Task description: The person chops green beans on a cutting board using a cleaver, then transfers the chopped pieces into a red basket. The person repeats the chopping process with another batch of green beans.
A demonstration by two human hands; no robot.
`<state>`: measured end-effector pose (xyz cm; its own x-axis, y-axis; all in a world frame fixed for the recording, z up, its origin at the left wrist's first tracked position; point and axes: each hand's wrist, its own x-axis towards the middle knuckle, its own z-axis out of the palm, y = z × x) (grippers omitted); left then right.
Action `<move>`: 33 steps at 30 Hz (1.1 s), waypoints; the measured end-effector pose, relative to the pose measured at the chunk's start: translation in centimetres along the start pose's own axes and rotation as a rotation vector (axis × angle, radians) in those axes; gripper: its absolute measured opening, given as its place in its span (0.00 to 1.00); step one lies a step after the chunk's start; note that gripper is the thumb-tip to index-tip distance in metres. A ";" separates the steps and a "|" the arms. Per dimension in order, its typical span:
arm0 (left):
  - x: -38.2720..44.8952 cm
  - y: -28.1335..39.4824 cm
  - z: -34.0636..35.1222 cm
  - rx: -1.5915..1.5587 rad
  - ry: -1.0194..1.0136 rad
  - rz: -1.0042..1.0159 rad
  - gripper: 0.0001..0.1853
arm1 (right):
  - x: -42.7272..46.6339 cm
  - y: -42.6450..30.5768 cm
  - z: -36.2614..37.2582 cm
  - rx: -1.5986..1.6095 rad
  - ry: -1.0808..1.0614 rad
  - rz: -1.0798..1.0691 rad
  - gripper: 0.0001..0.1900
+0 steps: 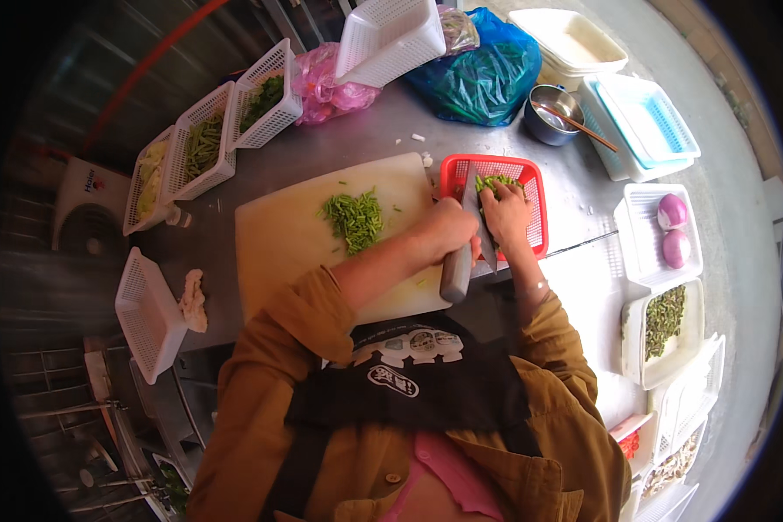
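My left hand [455, 228] is closed round the handle of a cleaver [473, 202], whose blade stands on edge over a red plastic basket [541, 196]. Beside the blade, my right hand [506, 207] lies on cut green stems [496, 181] in or over that basket. Its fingers are bent over the stems, and whether they grip any is hidden. To the left, a small pile of finely chopped green stems [355, 220] rests on a pale cutting board [280, 235], with a few loose bits around it.
White baskets of greens [202, 147] line the left. Beyond the board are a pink bag [333, 81], a blue bag of greens [483, 72] and a metal bowl [553, 117] with chopsticks [577, 127]. Purple onions [673, 212] and a tray of chopped greens [664, 323] lie right.
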<state>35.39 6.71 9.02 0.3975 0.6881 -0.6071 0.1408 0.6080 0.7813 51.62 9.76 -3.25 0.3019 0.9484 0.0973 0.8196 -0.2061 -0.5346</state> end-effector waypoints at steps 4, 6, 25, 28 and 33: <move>-2.6 4.6 -1.0 0.080 -0.056 -0.006 0.09 | 3.8 4.5 1.5 -0.143 -0.100 0.009 0.22; -5.0 5.6 -2.6 0.086 -0.065 0.014 0.09 | 5.0 5.8 1.0 -0.250 -0.151 -0.156 0.19; -11.7 -6.0 -12.9 -0.148 -0.074 0.295 0.07 | 2.3 0.6 -2.8 -0.222 0.174 -0.440 0.04; -12.4 -11.4 -18.7 -0.071 0.322 0.375 0.10 | 0.7 -2.3 0.2 0.049 0.230 -0.610 0.05; -12.2 -20.0 -27.6 -0.009 0.633 0.225 0.13 | -1.2 -12.4 12.0 0.334 -0.243 -0.547 0.14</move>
<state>2.70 -2.97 -3.17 -0.1929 0.8962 -0.3996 0.1083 0.4242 0.8991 35.21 14.05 -6.78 -0.2623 0.9301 0.2571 0.6174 0.3665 -0.6961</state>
